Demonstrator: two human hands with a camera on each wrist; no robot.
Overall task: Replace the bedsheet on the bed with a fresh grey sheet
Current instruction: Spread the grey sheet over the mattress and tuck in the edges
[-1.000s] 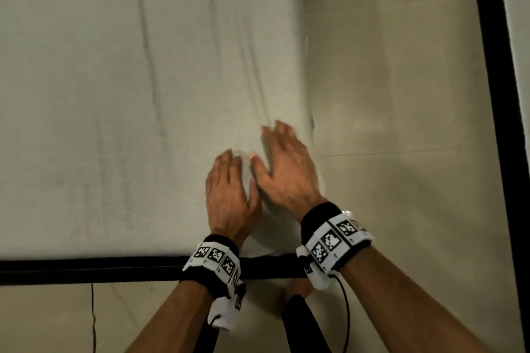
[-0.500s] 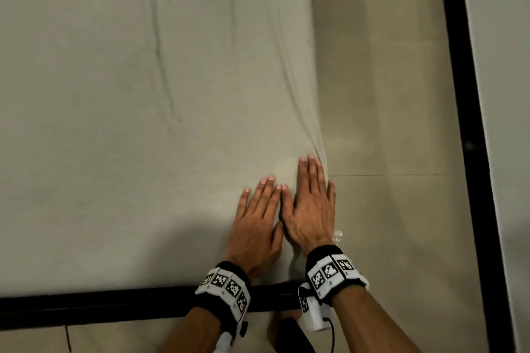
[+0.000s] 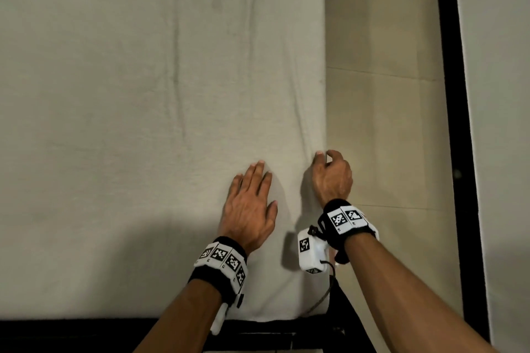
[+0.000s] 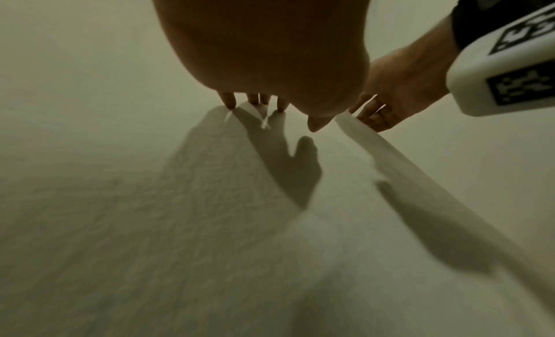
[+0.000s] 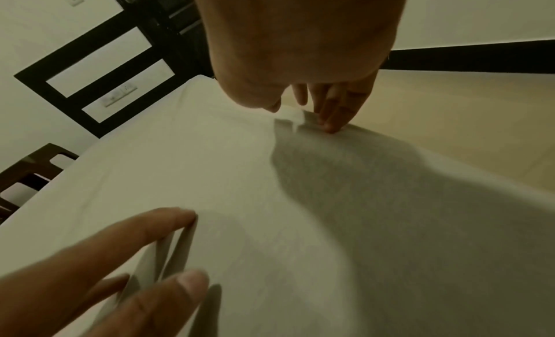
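Hands now apart, left hand (image 3: pixel 249 203) flat on sheet (image 3: pixel 114 94), right hand (image 3: pixel 332 175) apparently pinching sheet edge, headboard (image 5: pixel 99 64) only in wrist cam.

Sheet (image 3: pixel 143 94): matt woven cloth, finely textured, lightly creased. Beside the sheet, floor (image 3: pixel 381 123): smooth tiles, faint sheen. Bed frame (image 3: pixel 71 332): dark, smooth.

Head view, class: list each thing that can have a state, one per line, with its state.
Bedsheet: spread over the bed, a few long creases, right edge gathered.
Left hand: fingers straight, resting flat on the bedsheet.
Right hand: fingers curled, pinching the bedsheet's right edge.
Bed frame: dark, exposed along the near edge.
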